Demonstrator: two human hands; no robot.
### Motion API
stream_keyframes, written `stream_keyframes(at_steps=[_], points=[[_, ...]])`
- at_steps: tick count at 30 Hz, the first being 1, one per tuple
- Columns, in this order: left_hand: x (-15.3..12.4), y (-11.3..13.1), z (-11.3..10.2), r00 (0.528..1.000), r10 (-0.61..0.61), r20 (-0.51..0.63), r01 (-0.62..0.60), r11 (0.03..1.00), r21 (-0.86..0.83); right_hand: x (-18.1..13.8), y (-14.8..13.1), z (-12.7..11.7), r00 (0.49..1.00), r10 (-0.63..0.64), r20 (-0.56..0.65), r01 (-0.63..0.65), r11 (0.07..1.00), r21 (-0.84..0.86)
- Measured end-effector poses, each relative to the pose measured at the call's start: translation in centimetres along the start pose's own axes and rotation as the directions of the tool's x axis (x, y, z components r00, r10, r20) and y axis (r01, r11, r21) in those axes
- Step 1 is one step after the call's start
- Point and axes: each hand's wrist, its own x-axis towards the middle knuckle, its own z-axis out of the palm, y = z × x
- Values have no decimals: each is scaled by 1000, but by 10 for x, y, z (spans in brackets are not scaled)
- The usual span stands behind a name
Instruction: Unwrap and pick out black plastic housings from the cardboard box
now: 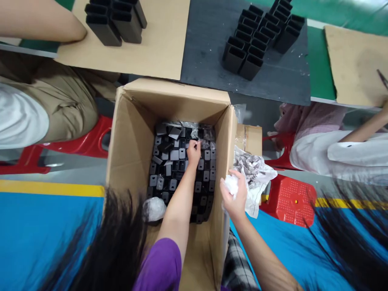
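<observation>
One hand deep in the box, the other gripping a white wad

From where I stand, I see a person in a purple sleeve (163,262) reaching down into a tall, open box (177,93). The left hand (194,152) is over the black parts (174,186) that lie packed across the inside, some in rows, others tipped and loose. Its fingers are curled in beside some clear film (209,139); I can't tell whether they have closed on any of it.

The right hand (235,195) is at the box's right edge, its fingers wrapped round a white wad (231,185). Just beyond it is crumpled paper (254,171), near a small carton (254,139) and a red stool (287,200).

Inside the box, a ball of clear plastic (154,209) sits by the left wall. On the table beyond, black tubes (127,24) stand on a cardboard sheet (165,44), and more stand on a dark mat (201,60). Co-workers sit on either side, one with a bent arm (39,20) on the table.
</observation>
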Motion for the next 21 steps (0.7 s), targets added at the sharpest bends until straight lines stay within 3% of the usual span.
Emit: stream_keyframes(at_steps=[6, 12, 21], points=[[17, -10, -2, 990, -82, -115, 65, 988, -140, 0, -1, -1, 998, 64, 14, -64, 998, 13], [20, -2, -1, 998, -36, 59, 45, 988, -147, 0, 0, -1, 1000, 19, 2, -19, 1000, 4], [33, 9, -11, 991, -28, 129, 23, 999, 41, -3, -3, 1, 999, 35, 7, -35, 999, 10]])
